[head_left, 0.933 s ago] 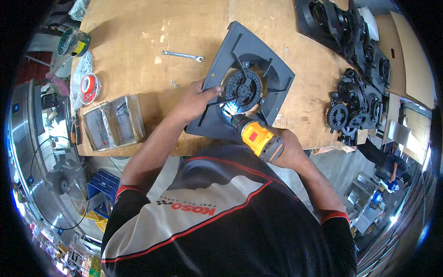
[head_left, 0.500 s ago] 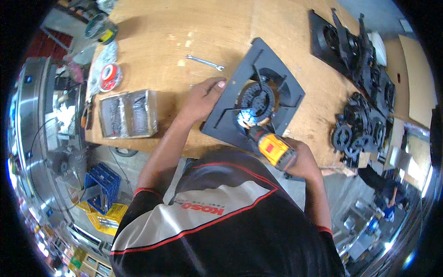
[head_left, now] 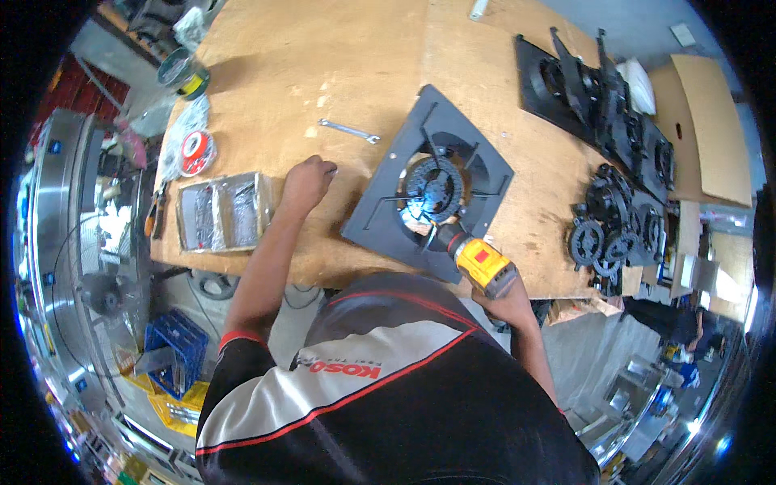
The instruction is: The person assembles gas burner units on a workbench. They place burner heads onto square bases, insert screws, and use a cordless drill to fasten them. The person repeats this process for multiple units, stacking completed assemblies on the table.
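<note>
My right hand [head_left: 505,305] grips a yellow and black cordless drill [head_left: 483,265]. The drill's nose points at the near side of a black gas burner plate [head_left: 404,164], and a bright light falls on the round burner [head_left: 434,187] in its middle. Thin dark support arms stretch across the plate's opening. To the left of the plate, my left hand [head_left: 309,186] is low over the wooden table with its fingers pinched together; what is between the fingertips is too small to name. A combination wrench [head_left: 349,130] lies beyond my left hand.
On the left are a divided box of small parts [head_left: 224,214], a red and white round container [head_left: 196,152], orange-handled pliers [head_left: 153,212] and a dark jar [head_left: 184,74]. More black burner plates [head_left: 550,85] and stacked burner rings [head_left: 602,238] sit right, beside a cardboard box [head_left: 711,133].
My left hand has let go of the plate's edge and moved left to the table, its fingers now pinched. The drill stays at the burner in my right hand. The view has shifted slightly.
</note>
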